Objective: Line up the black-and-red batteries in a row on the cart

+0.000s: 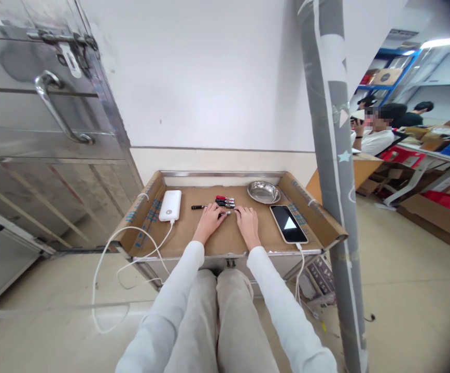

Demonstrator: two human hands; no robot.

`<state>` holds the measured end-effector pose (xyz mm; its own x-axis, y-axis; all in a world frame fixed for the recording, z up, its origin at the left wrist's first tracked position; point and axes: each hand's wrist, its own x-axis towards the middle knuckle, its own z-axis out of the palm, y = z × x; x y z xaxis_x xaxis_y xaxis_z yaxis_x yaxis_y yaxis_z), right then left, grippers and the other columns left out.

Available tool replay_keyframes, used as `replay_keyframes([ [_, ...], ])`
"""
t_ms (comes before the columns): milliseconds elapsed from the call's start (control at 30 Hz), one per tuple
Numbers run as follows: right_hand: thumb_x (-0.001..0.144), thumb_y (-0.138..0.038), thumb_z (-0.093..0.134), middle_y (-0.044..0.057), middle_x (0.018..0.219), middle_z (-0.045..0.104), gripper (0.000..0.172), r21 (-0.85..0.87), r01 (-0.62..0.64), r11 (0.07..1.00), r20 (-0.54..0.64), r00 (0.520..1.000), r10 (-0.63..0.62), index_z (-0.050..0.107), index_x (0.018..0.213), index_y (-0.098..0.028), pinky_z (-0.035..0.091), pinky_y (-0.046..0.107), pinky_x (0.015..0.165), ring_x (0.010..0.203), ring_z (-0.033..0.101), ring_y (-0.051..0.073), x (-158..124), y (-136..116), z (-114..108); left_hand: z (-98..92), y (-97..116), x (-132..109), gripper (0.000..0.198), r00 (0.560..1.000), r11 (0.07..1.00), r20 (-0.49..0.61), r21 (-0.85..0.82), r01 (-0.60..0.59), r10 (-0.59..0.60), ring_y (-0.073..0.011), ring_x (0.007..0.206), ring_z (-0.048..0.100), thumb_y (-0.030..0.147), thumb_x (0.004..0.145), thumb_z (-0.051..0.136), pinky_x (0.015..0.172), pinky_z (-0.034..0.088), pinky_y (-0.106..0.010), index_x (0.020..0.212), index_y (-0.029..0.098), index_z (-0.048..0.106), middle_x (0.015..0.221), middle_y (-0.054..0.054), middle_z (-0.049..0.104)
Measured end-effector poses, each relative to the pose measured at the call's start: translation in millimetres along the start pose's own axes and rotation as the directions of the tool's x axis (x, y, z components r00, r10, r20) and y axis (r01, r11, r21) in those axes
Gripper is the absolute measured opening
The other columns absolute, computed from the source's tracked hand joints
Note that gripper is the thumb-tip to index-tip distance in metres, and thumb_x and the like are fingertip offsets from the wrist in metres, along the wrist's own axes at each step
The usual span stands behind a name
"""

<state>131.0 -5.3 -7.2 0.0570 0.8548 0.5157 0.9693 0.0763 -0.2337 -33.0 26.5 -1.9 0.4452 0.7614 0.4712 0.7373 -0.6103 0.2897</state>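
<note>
Several pens lie in a row near the middle of the brown cardboard-lined tabletop (225,241), a red pen (225,198) farthest from me and black pens (226,204) just nearer. My left hand (210,220) rests on the board with its fingers curled round a black pen (224,214), whose silvery end points right. Another dark pen (198,207) sticks out to the left of that hand. My right hand (247,223) is close by on the right, fingertips pinched at a small dark piece (236,211) that I cannot make out clearly.
A white power bank (170,205) with a white cable lies at left. On the right are a round metal dish (264,192) and a plugged-in phone (289,224). Raised cardboard-covered sides border the table. A wrapped grey pole (336,155) stands at right; people sit beyond it.
</note>
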Motion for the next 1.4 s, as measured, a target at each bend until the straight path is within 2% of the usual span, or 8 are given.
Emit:
replay_keyframes([
  [233,0.093,-0.023,0.038,0.008,0.102,0.067,0.028,0.121,0.129,0.984,0.066,0.988,-0.137,0.059,0.112,-0.020,0.038,0.033,0.084,0.092,0.056,0.022,1,-7,-5,2.8,-4,3,0.017,0.997,0.998,-0.068,-0.043,-0.040,0.037,-0.0197,0.092,0.055,0.030,0.092,0.045,0.088,0.041,-0.035,0.097,0.018,0.057,0.096,-0.005,0.063],
  [333,0.090,-0.021,0.042,0.008,0.126,0.057,0.047,0.293,0.241,0.925,0.070,0.960,-0.272,0.036,0.136,-0.020,0.039,0.032,0.091,0.108,0.054,0.020,1,-12,-8,0.9,-1,1,0.019,0.994,1.000,-0.113,0.013,-0.002,0.004,-0.0199,0.091,0.056,0.028,0.093,0.042,0.087,0.042,-0.035,0.098,0.017,0.056,0.096,-0.007,0.063],
  [433,0.087,-0.019,0.042,0.007,0.135,0.050,0.061,0.347,0.249,0.904,0.066,0.955,-0.289,0.019,0.144,-0.019,0.039,0.033,0.096,0.116,0.049,0.020,0,-13,-7,-2.8,3,-5,0.023,0.973,0.975,-0.186,0.149,0.168,-0.139,-0.0234,0.091,0.055,0.028,0.094,0.038,0.084,0.042,-0.037,0.099,0.015,0.056,0.094,-0.010,0.063],
  [567,0.086,-0.014,0.038,0.009,0.131,0.050,0.051,0.250,0.193,0.949,0.039,0.977,-0.209,0.036,0.137,-0.018,0.038,0.036,0.098,0.116,0.047,0.021,2,-12,-4,-5.6,6,-14,0.023,0.894,0.850,-0.279,0.307,0.428,-0.349,-0.0283,0.093,0.052,0.024,0.093,0.036,0.080,0.042,-0.040,0.097,0.012,0.056,0.096,-0.014,0.058],
  [700,0.086,-0.013,0.039,0.009,0.122,0.053,0.037,0.131,0.148,0.980,0.042,0.987,-0.155,0.055,0.118,-0.021,0.039,0.036,0.093,0.108,0.047,0.022,4,-11,-2,-3.2,4,-16,0.026,0.868,0.805,-0.278,0.335,0.490,-0.412,-0.0261,0.092,0.050,0.015,0.092,0.030,0.080,0.041,-0.038,0.097,0.010,0.054,0.099,-0.016,0.054],
  [1067,0.088,-0.015,0.040,0.009,0.099,0.056,0.021,-0.028,0.115,0.993,0.051,0.992,-0.113,0.059,0.099,-0.018,0.037,0.033,0.084,0.095,0.048,0.022,14,-10,7,0.0,3,-8,0.029,0.901,0.827,-0.257,0.367,0.427,-0.351,-0.0288,0.094,0.049,0.010,0.090,0.026,0.082,0.041,-0.042,0.099,0.004,0.053,0.097,-0.019,0.053],
  [1267,0.089,-0.017,0.042,0.009,0.098,0.058,0.017,-0.047,0.113,0.993,0.055,0.992,-0.110,0.056,0.100,-0.017,0.035,0.032,0.083,0.094,0.049,0.021,16,-7,16,12.4,2,3,0.023,0.989,0.976,-0.131,0.196,0.092,-0.066,-0.0221,0.093,0.052,0.008,0.088,0.036,0.086,0.043,-0.034,0.104,0.011,0.052,0.097,-0.012,0.053],
  [1400,0.089,-0.021,0.044,0.009,0.095,0.058,0.015,-0.084,0.072,0.994,0.052,0.996,-0.068,0.056,0.097,-0.016,0.035,0.032,0.083,0.094,0.048,0.021,16,-6,17,18.1,2,12,0.016,0.994,0.991,-0.096,0.117,0.071,-0.060,-0.0215,0.093,0.052,0.013,0.089,0.040,0.088,0.043,-0.036,0.099,0.015,0.053,0.099,-0.010,0.053],
])
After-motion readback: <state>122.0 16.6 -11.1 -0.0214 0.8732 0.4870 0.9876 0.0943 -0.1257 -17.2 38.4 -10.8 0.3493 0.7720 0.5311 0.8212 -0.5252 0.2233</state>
